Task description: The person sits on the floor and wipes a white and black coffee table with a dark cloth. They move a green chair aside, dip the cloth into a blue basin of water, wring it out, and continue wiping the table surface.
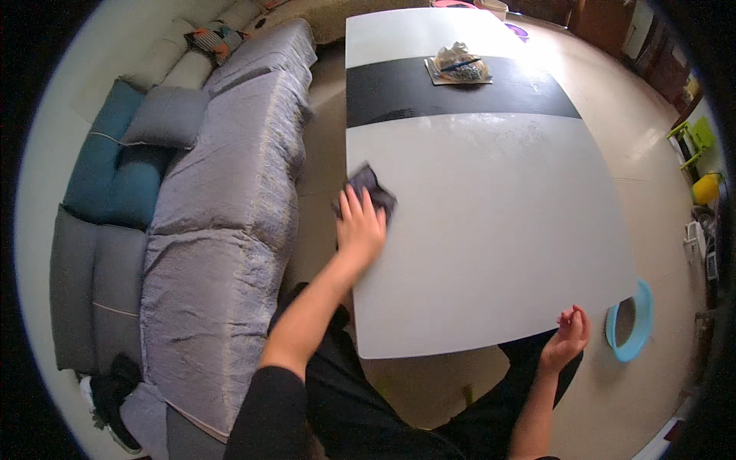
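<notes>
My left hand (pixel 362 228) lies over a dark, crumpled cloth (pixel 369 184) at the left edge of the long white table (pixel 491 230). Its fingers are stretched forward and press on the cloth, part of which sticks out beyond the edge. Slight blur runs over this hand and cloth. My right hand (pixel 566 337) hovers by the table's near right corner, fingers curled in, with no object showing in it. Faint wet-looking marks show on the white top near the black band (pixel 460 96) across the table.
Toward the far end, a plastic-wrapped bundle (pixel 462 70) sits on a flat mat on the band. A sofa with a grey cover (pixel 215 169) runs along the left. A light-blue basin (pixel 645 322) stands on the floor by the right corner. My legs are under the near edge.
</notes>
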{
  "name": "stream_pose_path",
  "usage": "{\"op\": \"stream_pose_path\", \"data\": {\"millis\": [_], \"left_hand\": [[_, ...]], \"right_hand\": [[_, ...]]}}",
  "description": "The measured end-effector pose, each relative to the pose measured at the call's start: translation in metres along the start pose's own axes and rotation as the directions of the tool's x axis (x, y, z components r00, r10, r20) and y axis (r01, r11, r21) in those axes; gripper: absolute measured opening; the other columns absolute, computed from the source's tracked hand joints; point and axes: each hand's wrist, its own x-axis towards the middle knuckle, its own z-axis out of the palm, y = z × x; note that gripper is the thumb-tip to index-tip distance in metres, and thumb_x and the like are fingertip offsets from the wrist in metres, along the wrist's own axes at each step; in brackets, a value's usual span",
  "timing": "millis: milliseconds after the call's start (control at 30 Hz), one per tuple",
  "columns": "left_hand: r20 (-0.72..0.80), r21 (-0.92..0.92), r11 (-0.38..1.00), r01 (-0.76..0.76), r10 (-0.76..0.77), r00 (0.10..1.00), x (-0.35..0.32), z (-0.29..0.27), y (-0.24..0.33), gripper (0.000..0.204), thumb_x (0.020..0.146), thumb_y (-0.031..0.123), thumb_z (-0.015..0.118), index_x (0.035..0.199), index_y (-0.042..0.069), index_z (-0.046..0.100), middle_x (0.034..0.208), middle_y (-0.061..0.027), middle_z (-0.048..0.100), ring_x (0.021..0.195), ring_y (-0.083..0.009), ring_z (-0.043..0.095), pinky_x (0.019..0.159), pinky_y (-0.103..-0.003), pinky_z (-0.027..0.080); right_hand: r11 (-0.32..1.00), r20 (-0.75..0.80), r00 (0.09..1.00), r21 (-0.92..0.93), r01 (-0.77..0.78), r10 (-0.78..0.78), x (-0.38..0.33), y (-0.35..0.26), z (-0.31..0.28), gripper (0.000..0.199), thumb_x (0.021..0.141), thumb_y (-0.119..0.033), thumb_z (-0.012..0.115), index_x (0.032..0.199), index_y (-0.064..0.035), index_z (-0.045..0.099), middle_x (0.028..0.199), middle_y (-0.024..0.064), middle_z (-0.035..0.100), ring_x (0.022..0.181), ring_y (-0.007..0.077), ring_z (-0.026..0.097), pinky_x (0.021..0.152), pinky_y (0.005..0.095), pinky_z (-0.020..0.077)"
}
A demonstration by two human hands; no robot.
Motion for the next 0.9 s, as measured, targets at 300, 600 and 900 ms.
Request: {"op": "stream_pose_path", "data": {"millis": [300, 600, 900], "left_hand": [[0.046, -0.004, 0.993, 0.121, -0.121, 0.992, 0.051, 0.01, -0.011, 0.06, 0.088, 0.035, 0.042, 0.132, -0.002, 0.029, 0.141, -0.0246, 0.018, 0.132, -0.0367, 0.014, 0.102, -0.055, 0.019], [0.279, -0.218, 0.936, -0.276, 0.331, 0.901, -0.129, -0.071, 0.003, 0.065, 0.079, 0.026, 0.056, 0.131, -0.003, 0.03, 0.138, -0.0279, 0.021, 0.13, -0.0414, 0.018, 0.091, -0.049, 0.039], [0.119, -0.001, 0.973, -0.231, 0.23, 0.966, 0.061, 0.015, 0.013, 0.055, 0.09, 0.036, 0.037, 0.136, 0.007, 0.027, 0.141, -0.0206, 0.02, 0.133, -0.0329, 0.016, 0.103, -0.056, 0.017]], "right_hand": [[0.997, -0.105, 0.992, 0.05, -0.066, 0.071, 0.0, 0.0, 0.02, 0.019, 0.087, -0.013, 0.049, 0.093, 0.0027, 0.059, 0.075, 0.0064, 0.058, 0.07, 0.013, 0.053, 0.063, 0.0248, 0.0421], [0.997, 0.026, 1.0, 0.072, 0.009, -0.011, -0.001, 0.0, 0.013, 0.019, 0.087, -0.011, 0.048, 0.095, 0.004, 0.058, 0.076, 0.0075, 0.055, 0.072, 0.0149, 0.049, 0.063, 0.0266, 0.0393], [0.998, 0.033, 0.998, 0.012, 0.062, -0.062, 0.01, -0.004, -0.007, 0.02, 0.088, -0.012, 0.046, 0.095, 0.0036, 0.057, 0.075, 0.0063, 0.053, 0.07, 0.0138, 0.048, 0.061, 0.0256, 0.0376]]}}
